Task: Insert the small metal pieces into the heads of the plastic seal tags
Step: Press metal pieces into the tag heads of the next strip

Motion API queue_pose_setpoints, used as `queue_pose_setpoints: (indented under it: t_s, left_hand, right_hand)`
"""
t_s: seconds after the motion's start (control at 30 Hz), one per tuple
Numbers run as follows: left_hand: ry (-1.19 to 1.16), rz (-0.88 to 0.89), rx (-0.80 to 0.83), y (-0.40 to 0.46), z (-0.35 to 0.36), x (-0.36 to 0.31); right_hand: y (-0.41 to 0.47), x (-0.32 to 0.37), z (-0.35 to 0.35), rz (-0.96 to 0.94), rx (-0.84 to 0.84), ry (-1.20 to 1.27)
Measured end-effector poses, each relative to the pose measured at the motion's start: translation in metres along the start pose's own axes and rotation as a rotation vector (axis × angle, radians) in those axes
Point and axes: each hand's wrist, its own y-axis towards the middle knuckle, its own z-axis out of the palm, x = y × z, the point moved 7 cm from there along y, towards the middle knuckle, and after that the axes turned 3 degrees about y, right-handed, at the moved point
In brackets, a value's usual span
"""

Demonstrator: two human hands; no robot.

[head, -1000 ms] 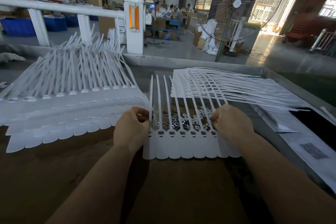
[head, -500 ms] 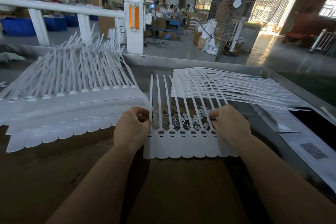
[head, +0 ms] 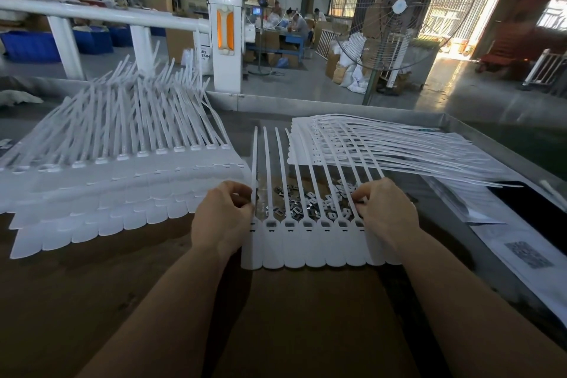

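A strip of joined white plastic seal tags [head: 306, 247] lies flat in front of me, heads in a row and straps pointing away. Under the straps, just beyond the heads, is a loose pile of small metal pieces [head: 310, 204]. My left hand [head: 222, 216] pinches the leftmost strap at the strip's left end, fingers curled. My right hand [head: 388, 210] is curled over the rightmost straps just above the heads. Its fingertips hide whatever lies under them, and the strip's right end is covered.
A big fanned stack of tag strips [head: 122, 184] fills the left of the brown table [head: 291, 316]. Another stack [head: 383, 147] lies at the back right. Printed sheets [head: 521, 255] line the right side by the metal rim [head: 491, 132]. Beyond stand a white post [head: 226, 40] and a fan [head: 399, 6].
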Motion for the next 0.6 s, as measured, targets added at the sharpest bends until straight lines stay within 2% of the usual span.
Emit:
queue_pose_setpoints:
  t_s: [0.23,0.37,0.47,0.6]
  left_hand:
    - [-0.003,-0.008,-0.005,-0.001,-0.001,-0.001]
    - [-0.013,-0.011,0.000,0.000,-0.001,-0.001]
    - [-0.006,-0.007,0.000,0.001,0.000,0.000]
    - [0.004,0.000,-0.009,0.001,0.000,0.000]
  right_hand:
    - [0.003,0.000,0.001,0.053,0.028,-0.077]
    - [-0.001,0.005,-0.005,-0.037,-0.121,-0.140]
    - [-0.001,0.012,-0.013,-0.083,-0.229,-0.062]
    - [-0.005,0.036,-0.018,-0.142,-0.229,0.211]
